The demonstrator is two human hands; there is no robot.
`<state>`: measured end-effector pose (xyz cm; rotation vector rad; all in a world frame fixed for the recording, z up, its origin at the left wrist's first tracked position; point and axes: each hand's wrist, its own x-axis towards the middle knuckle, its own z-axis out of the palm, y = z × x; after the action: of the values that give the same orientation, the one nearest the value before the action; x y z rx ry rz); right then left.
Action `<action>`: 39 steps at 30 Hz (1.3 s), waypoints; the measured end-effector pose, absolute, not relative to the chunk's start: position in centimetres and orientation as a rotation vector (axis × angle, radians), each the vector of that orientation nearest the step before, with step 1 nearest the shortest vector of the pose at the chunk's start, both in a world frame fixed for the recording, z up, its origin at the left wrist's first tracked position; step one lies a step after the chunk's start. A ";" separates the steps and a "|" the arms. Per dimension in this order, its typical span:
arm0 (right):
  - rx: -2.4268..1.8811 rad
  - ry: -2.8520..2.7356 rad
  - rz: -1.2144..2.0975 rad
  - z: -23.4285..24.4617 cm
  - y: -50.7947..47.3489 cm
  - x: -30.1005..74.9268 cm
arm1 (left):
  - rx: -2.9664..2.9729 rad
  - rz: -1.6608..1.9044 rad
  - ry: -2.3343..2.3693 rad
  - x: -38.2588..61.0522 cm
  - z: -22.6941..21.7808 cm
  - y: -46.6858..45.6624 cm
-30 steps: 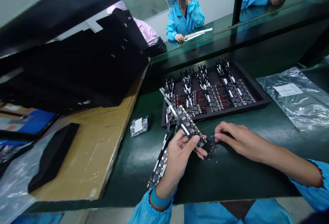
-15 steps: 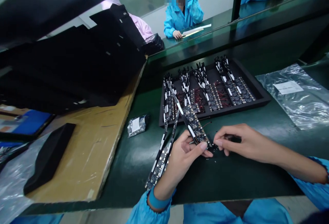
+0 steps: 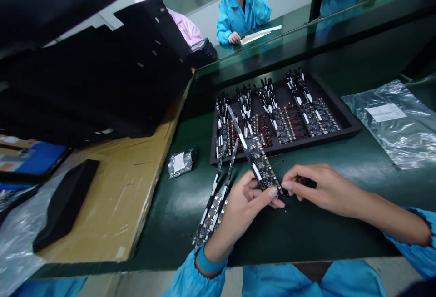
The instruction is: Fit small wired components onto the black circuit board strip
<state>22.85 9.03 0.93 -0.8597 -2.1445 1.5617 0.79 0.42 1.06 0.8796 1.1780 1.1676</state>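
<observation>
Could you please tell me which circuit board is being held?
The board in the left hand; the other boards lie in the tray or on the table.

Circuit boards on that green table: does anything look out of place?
Some circuit boards lie slanted beside the left hand, outside the black tray where others sit in rows, so they look stray.

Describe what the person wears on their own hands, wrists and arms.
The left hand and right hand are ungloved. The left sleeve and right sleeve are bright blue, gathered at the ends. A blue wristband shows on the left only.
</observation>
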 end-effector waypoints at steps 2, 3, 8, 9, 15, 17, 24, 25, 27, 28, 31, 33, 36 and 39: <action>-0.851 -2.177 1.551 0.8 9.1 22.9 | 0.885 1.171 1.170 0.8 1.0 0.4; -0.847 -2.185 1.547 0.8 9.1 23.0 | 0.887 1.170 1.171 0.8 1.0 0.4; -0.812 -2.223 1.531 0.6 9.1 23.0 | 0.905 1.161 1.175 0.8 1.1 0.4; -0.807 -2.230 1.532 0.6 9.1 23.0 | 0.909 1.163 1.168 0.8 1.1 0.4; -0.817 -2.216 1.510 0.6 9.1 23.0 | 0.919 1.158 1.147 0.8 1.2 0.4; -0.815 -2.206 1.503 0.5 9.0 23.0 | 0.912 1.154 1.148 0.8 1.2 0.4; -0.808 -2.227 1.432 0.4 8.9 22.9 | 0.874 1.138 1.129 0.9 1.3 0.4; -0.806 -2.231 1.429 0.4 8.8 22.9 | 0.869 1.137 1.123 0.9 1.3 0.4; -0.806 -2.231 1.428 0.4 8.8 23.0 | 0.862 1.138 1.116 0.9 1.3 0.4; -0.809 -2.229 1.427 0.4 8.7 22.9 | 0.862 1.141 1.115 0.9 1.2 0.4; -0.822 -2.227 1.434 0.5 8.7 22.9 | 0.874 1.143 1.122 0.9 1.2 0.4; -0.826 -2.232 1.452 0.6 8.7 22.8 | 0.893 1.140 1.130 0.9 1.2 0.5; -0.829 -2.227 1.510 0.6 8.8 22.8 | 0.918 1.134 1.139 0.9 1.3 0.5; -0.812 -2.210 1.554 0.6 8.8 22.8 | 0.924 1.134 1.135 0.8 1.4 0.5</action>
<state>22.81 8.77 0.62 -0.8120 -2.2102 1.5543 0.82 0.50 1.36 0.9241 1.1351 1.1342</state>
